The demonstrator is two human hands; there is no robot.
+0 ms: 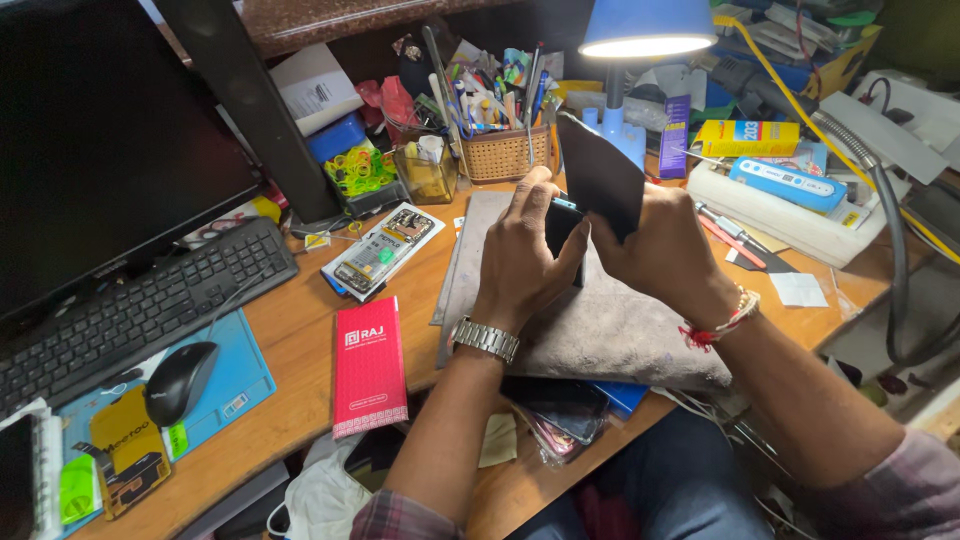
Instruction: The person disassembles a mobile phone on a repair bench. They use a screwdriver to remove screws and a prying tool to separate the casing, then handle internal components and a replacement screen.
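We see a red box (pixel 370 366), blue mat (pixel 235 385), black mouse (pixel 180 382), grey cloth (pixel 610 330), blue lampshade (pixel 647 26), yellow carton (pixel 747 137) and tan woven basket (pixel 503 154).

A wooden desk (pixel 300 345) carries everything here, its brown top crowded from edge to edge. At the left lie a black keyboard (pixel 140 315) and a blue mat (pixel 235 385) with a black mouse (pixel 180 382) on it. A red flat box (pixel 369 366) lies near the middle, and just beyond it a clear phone-shaped package (pixel 383 250). A grey cloth (pixel 600 330) spreads over the centre (its near edge overhangs a blue item). Toward the back stand a woven basket (pixel 505 155) full of pens and tools, a small jar (pixel 430 172), and the blue lamp's base (pixel 622 135). At the right rests a white block (pixel 790 225).
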